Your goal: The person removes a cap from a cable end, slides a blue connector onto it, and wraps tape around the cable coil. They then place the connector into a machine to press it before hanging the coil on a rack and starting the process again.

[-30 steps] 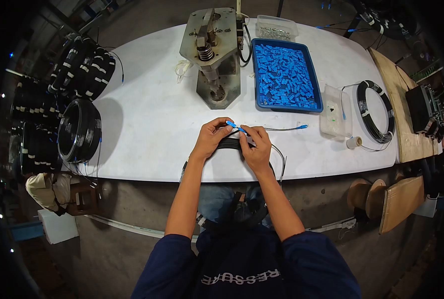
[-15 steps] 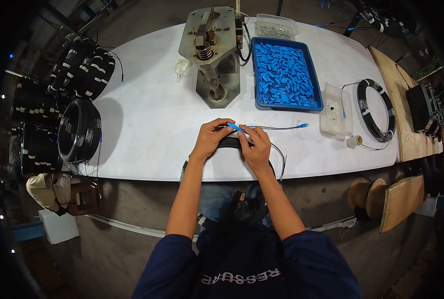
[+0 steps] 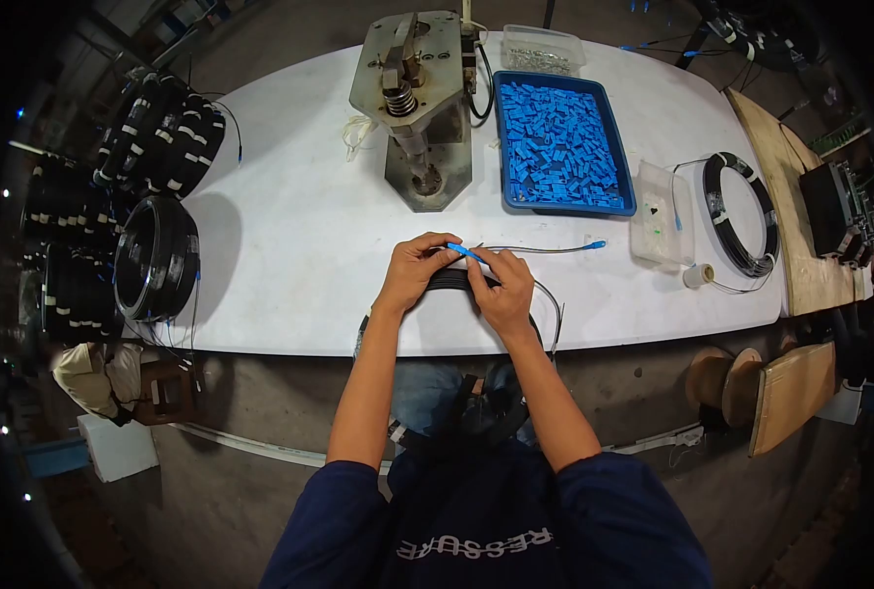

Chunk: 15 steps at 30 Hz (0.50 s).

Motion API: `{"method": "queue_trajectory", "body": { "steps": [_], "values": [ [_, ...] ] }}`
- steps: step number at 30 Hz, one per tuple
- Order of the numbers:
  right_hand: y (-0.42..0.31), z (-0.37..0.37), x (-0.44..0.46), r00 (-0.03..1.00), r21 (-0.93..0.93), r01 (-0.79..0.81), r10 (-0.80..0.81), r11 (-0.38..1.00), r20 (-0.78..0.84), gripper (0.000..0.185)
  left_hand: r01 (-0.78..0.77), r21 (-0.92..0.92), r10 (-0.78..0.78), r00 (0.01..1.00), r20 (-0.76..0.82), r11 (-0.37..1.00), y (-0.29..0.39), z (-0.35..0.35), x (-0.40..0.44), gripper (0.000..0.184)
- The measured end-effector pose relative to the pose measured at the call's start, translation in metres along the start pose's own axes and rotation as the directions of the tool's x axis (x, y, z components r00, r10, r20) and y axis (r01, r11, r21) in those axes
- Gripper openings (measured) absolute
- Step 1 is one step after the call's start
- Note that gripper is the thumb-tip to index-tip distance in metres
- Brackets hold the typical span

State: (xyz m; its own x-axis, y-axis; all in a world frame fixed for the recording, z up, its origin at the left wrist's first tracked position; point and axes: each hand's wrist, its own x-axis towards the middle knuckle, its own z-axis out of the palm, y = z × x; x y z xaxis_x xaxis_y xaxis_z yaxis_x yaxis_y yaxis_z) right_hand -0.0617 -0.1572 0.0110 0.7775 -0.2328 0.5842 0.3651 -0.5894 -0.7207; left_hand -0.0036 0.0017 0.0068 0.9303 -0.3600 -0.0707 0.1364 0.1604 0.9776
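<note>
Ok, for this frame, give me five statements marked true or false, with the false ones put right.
1. The left hand and right hand both hold a small blue piece. True.
2. The blue tray is filled with black cable. False: the blue tray holds many loose blue parts.
3. The metal press stands left of the blue tray. True.
4. The small spool lies in the blue tray. False: the small spool is on the white table.
5. Black coils sit at the left side. True.

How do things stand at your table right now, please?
Left hand and right hand pinching blue connector. Black cable coil close by. Nothing visibly in the way.
</note>
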Motion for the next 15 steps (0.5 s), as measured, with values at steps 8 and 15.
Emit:
{"method": "queue_trajectory", "body": {
  "steps": [8,15],
  "values": [
    [-0.0002,0.0009,0.0009,1.000,0.024,-0.003,0.003,1.000,-0.015,0.010,0.002,0.025,-0.002,1.000,0.017,1.000,0.0029,0.0003,-0.0002,0.018],
    [0.0009,-0.0003,0.0004,1.000,0.022,0.007,-0.007,1.000,0.003,0.013,-0.010,0.017,0.010,1.000,0.026,1.000,0.0027,-0.0004,-0.0002,0.018]
  ]
}}
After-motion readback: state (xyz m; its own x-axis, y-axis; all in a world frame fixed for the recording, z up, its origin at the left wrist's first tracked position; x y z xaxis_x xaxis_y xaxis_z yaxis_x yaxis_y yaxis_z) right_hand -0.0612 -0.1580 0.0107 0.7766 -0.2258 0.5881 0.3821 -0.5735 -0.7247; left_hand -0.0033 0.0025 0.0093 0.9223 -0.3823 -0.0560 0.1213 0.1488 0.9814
